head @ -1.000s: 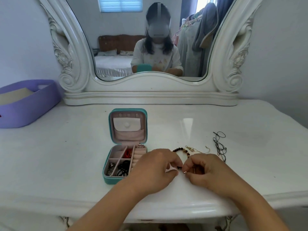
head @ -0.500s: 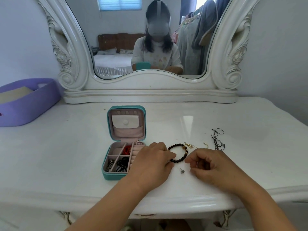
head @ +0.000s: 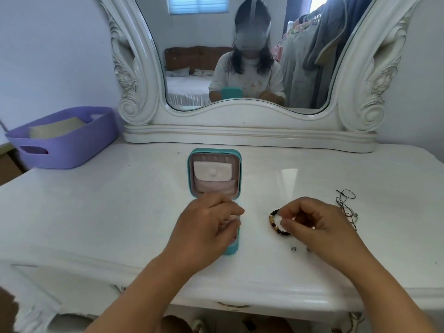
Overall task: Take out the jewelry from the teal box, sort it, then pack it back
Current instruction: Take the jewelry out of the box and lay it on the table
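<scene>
The teal jewelry box (head: 231,249) stands open on the white dressing table (head: 96,212), its pink-lined lid (head: 213,175) upright. My left hand (head: 206,229) covers most of the tray, thumb and fingertips a little apart over the pink ring rolls. What lies under it is hidden. Right of the box lies a dark bead bracelet (head: 274,223) with a few gold beads. My right hand (head: 314,224) hovers over its right half, fingers loosely curled, thumb and forefinger apart and pinching nothing I can see. A small silver stud (head: 293,248) lies on the table below the bracelet.
A tangle of black cord (head: 346,203) lies right of my right hand. A purple basket (head: 69,150) sits at the far left. The carved white mirror frame (head: 249,134) runs along the back. The table's front edge (head: 264,299) is just beneath my forearms.
My left hand moved left from the bracelet onto the box tray. My right hand let the stud drop to the table and rose over the bracelet. The view shifted right.
</scene>
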The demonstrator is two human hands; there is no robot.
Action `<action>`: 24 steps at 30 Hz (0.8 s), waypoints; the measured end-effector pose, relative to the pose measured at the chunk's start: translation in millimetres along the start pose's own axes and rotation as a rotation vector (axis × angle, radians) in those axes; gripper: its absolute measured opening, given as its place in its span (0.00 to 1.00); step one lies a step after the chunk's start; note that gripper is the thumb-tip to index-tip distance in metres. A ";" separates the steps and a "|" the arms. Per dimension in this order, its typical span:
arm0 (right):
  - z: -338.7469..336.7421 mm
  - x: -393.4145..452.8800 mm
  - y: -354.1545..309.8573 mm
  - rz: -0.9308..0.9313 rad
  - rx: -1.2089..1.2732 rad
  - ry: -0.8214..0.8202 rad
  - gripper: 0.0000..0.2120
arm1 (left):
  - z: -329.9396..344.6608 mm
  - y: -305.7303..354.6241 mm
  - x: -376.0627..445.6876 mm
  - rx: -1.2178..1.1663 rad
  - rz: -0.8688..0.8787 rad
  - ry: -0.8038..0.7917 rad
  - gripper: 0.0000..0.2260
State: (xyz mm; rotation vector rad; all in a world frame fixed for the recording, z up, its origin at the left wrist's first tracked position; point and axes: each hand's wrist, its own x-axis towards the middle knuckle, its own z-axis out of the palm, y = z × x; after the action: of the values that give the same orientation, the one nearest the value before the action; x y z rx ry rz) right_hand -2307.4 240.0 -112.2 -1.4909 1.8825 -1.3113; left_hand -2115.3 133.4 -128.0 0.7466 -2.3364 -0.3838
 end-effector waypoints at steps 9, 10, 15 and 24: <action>67.6 14.8 -42.7 -0.162 -0.044 -0.205 0.05 | -54.2 -53.3 -16.6 0.078 -0.310 -0.092 0.07; 73.3 16.8 -44.4 -0.166 -0.052 -0.222 0.05 | -55.8 -53.9 -17.1 0.070 -0.319 -0.118 0.07; 93.0 25.2 -44.1 -0.161 -0.115 -0.252 0.07 | -55.7 -52.5 -13.2 0.044 -0.325 -0.156 0.05; 89.2 33.8 -42.6 -0.141 -0.210 -0.370 0.08 | -43.4 -48.9 -12.2 -0.077 -0.307 -0.190 0.04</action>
State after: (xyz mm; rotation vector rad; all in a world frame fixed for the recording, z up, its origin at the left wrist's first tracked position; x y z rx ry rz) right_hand -2227.7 172.4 -111.0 -1.8543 1.7371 -0.8345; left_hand -2058.9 98.5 -123.3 1.0756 -2.3666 -0.7017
